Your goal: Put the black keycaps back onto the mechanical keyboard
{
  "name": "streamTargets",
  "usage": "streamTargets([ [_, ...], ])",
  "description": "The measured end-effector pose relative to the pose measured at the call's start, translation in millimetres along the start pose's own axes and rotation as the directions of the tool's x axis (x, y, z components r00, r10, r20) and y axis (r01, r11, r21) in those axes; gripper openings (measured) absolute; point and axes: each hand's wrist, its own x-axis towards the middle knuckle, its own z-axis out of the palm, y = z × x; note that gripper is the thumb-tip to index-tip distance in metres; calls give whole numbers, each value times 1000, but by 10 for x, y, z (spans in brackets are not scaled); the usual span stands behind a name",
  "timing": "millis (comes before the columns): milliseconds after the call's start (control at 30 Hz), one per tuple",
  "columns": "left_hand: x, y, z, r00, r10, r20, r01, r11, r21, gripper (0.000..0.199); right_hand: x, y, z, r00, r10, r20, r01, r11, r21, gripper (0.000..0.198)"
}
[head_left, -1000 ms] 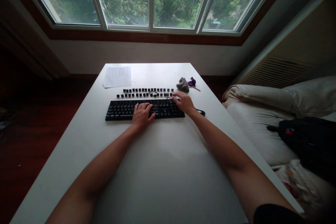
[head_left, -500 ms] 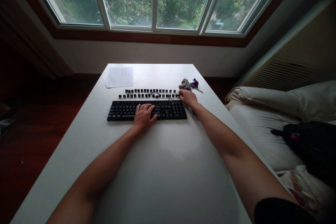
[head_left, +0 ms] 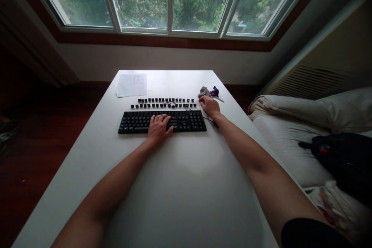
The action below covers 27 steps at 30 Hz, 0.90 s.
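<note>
- So the black keyboard [head_left: 188, 122] sits crosswise on the white table [head_left: 180, 193], well apart from the near edge, with the person's forearms reaching in from both sides.
- Left hand [head_left: 158, 127] is palm-down on the middle of it, fingers a bit spread over the keys and thumb stuck out to the side. Not gripping anything, just resting there.
- Right hand [head_left: 210, 106] is past the keyboard's far right corner, at the right end of the loose caps. Thumb and fingertips are bunched close together, with a tiny dark bit right by them; can't tell if it's pinched or just lying there.
- Those loose black caps run in two lines beyond the keyboard: a back row [head_left: 159, 100] and a front row [head_left: 157, 105], roughly parallel to it.
- There's a little loop-shaped gadget [head_left: 172, 105] in among the front row, too small to make out properly.
- Just behind the right hand there's a crumpled grey cloth [head_left: 204, 91], with a purple bundle [head_left: 214, 92] on its right.
- Thin dark cable [head_left: 208, 119] off the keyboard's right side, partly under the right forearm.
- Printed paper [head_left: 132, 85] at the table's far left corner.
</note>
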Motion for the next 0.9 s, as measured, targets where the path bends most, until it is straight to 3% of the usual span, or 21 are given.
streamTargets([
  [100,-1,-9,0,1000,8,0,-8,1000,11,44,-36,-107,-75,984,-116,-138,129,987,93,27],
  [167,-1,-8,3,1000,7,-2,-7,1000,14,45,-65,-215,-133,968,-202,-150,223,964,144,26],
  [367,-8,5,6,1000,-1,3,1,1000,14,45,-152,-574,-273,947,-311,80,284,927,247,21],
  [500,-13,-6,-5,1000,2,9,-2,1000,9,45,-192,-708,-289,924,-342,171,292,920,260,20],
  [733,-6,-7,-10,1000,-5,8,5,1000,-10,45,-210,-629,-198,882,-423,207,357,887,292,16],
  [900,-8,3,-19,1000,-9,9,9,1000,-5,45,-243,-568,-106,880,-435,188,359,871,334,14],
])
